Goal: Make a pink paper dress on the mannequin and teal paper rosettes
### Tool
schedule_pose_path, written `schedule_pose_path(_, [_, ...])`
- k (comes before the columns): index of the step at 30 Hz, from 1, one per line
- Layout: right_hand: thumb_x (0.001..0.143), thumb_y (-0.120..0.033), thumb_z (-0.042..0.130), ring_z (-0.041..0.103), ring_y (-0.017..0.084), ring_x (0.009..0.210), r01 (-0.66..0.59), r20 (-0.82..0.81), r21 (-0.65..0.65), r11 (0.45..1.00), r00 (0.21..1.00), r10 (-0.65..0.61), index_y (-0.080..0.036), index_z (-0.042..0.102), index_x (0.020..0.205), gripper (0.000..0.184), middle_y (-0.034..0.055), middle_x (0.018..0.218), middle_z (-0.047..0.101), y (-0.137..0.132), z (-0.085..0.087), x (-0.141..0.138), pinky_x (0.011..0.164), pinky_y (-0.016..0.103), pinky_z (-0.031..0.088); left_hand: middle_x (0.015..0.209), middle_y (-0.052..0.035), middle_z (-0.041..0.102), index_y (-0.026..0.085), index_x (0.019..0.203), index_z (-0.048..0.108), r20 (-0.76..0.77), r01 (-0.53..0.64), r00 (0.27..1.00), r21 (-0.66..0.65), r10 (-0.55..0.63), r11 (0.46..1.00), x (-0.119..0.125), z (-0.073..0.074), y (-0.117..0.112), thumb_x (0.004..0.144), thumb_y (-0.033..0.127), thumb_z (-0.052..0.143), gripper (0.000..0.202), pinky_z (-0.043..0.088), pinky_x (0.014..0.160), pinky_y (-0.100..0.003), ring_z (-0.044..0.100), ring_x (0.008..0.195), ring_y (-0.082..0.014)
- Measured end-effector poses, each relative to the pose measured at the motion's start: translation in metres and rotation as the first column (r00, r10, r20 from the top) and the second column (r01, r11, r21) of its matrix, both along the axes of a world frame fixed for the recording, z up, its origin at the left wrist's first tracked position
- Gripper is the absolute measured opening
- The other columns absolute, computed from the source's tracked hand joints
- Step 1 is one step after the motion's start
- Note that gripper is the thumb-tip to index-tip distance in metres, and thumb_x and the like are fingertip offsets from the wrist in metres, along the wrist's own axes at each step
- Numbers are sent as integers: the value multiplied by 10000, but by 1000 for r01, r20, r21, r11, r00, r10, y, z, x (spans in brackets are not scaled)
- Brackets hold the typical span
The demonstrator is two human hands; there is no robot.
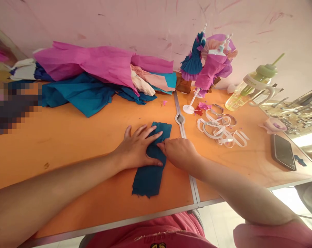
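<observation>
- Teal crepe-paper strip (pixel 148 179) lies on the orange table (pixel 68 137) at the centre of the frame, its near end ragged and close to the table's front edge.
- Left hand (pixel 139 148) is spread flat, palm down, on the middle of the strip. Its fingers are splayed and grasp nothing; they only press the paper.
- Right hand (pixel 179 151) is seen from the back, just right of the left hand. Its fingers are curled and their tips meet the strip's right edge beside the left fingertips. Whether they pinch the paper cannot be told, since the thumb is hidden.
- Clear bottle (pixel 245 91), with a green lid and straw, lies tilted at the right of the frame and holds a yellowish liquid. A mark on its white handle is too small to read.
- Small pink cup (pixel 273 124), right of centre, holds pinkish scraps.
- White tape rings (pixel 220 129) lie loose between the hands and the cup.
- Dark phone (pixel 282 151) lies face up at the lower right.
- Two paper-dressed doll stands (pixel 207 65) stand at the upper centre-right.
- Pink and teal paper is heaped in a pile (pixel 94 72) at the upper left.
</observation>
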State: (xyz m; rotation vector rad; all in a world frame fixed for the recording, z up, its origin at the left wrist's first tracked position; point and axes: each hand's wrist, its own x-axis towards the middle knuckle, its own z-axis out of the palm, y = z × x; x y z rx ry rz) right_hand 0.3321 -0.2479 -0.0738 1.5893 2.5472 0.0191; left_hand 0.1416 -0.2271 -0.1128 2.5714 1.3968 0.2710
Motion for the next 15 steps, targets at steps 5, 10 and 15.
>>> schedule_pose_path(5, [1025,-484,253,719,249,784,15,-22,-14,1000,1000,-15,-138,677,998,548,144,859,734,0,3,-5,612,301,489,1599,-88,276,373,1500,330,-10,-2,1000,19,3,1000,0,-1,-1,605,862,588,1052,54,1109,-715,212,1448,-438])
schedule_pose_path(10, [1023,-474,286,716,239,854,24,-35,-87,996,999,-27,-117,687,1078,540,176,926,736,1,10,-9,679,294,496,1598,-89,279,367,1499,335,-3,1,1000,19,-1,1000,1,-1,0,602,852,604,1055,67,1101,-722,210,1445,-447])
schedule_pose_path(15, [1018,-467,307,720,269,826,22,-17,-99,995,1000,-24,-139,704,1066,517,146,915,742,5,11,-8,627,318,494,1595,-95,285,364,1506,320,-6,2,1000,28,-2,1000,1,-2,-1,597,867,589,1073,66,1105,-714,211,1447,-444])
